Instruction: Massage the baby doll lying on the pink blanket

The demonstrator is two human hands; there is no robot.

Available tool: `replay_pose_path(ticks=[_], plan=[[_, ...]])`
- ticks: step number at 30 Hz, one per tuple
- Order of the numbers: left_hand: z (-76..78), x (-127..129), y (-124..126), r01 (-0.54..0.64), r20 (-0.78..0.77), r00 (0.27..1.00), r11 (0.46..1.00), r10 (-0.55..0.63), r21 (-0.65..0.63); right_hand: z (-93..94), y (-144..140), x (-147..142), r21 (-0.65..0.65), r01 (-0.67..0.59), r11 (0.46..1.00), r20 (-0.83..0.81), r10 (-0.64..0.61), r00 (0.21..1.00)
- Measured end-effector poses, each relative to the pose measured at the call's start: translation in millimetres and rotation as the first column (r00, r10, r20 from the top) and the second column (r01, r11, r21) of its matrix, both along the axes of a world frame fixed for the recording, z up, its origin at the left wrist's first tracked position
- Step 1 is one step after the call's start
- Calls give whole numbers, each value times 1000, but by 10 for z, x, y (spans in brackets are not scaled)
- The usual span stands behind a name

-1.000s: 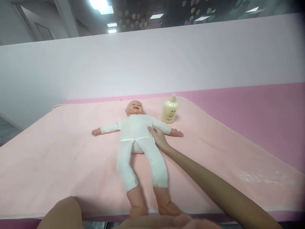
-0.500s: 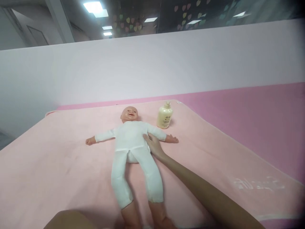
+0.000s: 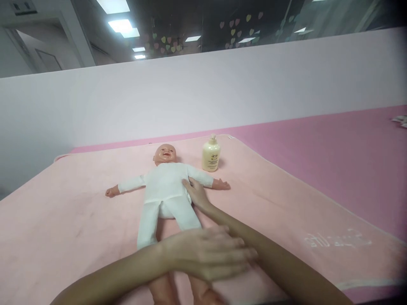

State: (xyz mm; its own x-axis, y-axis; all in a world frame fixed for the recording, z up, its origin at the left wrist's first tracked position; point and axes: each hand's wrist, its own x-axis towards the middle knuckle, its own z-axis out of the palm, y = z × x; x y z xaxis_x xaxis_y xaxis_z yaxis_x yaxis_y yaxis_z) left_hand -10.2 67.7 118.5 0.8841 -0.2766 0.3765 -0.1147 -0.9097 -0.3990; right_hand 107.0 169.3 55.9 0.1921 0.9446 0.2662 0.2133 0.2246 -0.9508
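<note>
A baby doll (image 3: 165, 182) in a white suit lies on its back on a pink blanket (image 3: 79, 212), arms spread. My right hand (image 3: 194, 193) rests flat against the doll's side at the waist, fingers touching the white suit. Nearer the camera, my left hand (image 3: 210, 253) hovers with fingers spread over the doll's lower legs and across my right forearm; it holds nothing. A cream lotion bottle (image 3: 210, 155) stands upright just right of the doll's head.
The blanket covers a deeper pink surface (image 3: 333, 148) that runs on to the right. A pale wall (image 3: 203, 93) stands behind the bed. Some small white items (image 3: 400, 120) lie at the far right edge.
My left hand has come into view from below and now reaches across over the doll's legs. The view has tilted slightly; my right hand stays at the doll's side.
</note>
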Motion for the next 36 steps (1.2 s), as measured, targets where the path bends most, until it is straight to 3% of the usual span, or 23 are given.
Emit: replay_pose_path(ticks=[3, 6, 9, 31, 34, 36], plan=[[-25, 12, 101, -2, 34, 999, 998, 5, -69, -31, 2, 5, 10, -2, 1000, -13, 2, 1000], [-92, -6, 122, -144, -126, 986, 947, 111, -288, -53, 13, 4, 9, -3, 1000, -18, 3, 1000], [-150, -8, 118, -281, -275, 944, 883, 183, -376, -45, 18, 0, 15, 4, 1000, -1, -4, 1000], [-139, 18, 107, -288, -291, 941, 854, 170, -433, -7, -49, 4, 11, -17, 1000, -11, 17, 1000], [-144, 15, 106, -283, -284, 944, 852, 167, -440, -4, -38, -9, -5, -37, 999, -108, 36, 994], [-145, 10, 104, -283, -277, 946, 849, 170, -447, 18, -12, -5, -66, -72, 995, -292, 50, 955]])
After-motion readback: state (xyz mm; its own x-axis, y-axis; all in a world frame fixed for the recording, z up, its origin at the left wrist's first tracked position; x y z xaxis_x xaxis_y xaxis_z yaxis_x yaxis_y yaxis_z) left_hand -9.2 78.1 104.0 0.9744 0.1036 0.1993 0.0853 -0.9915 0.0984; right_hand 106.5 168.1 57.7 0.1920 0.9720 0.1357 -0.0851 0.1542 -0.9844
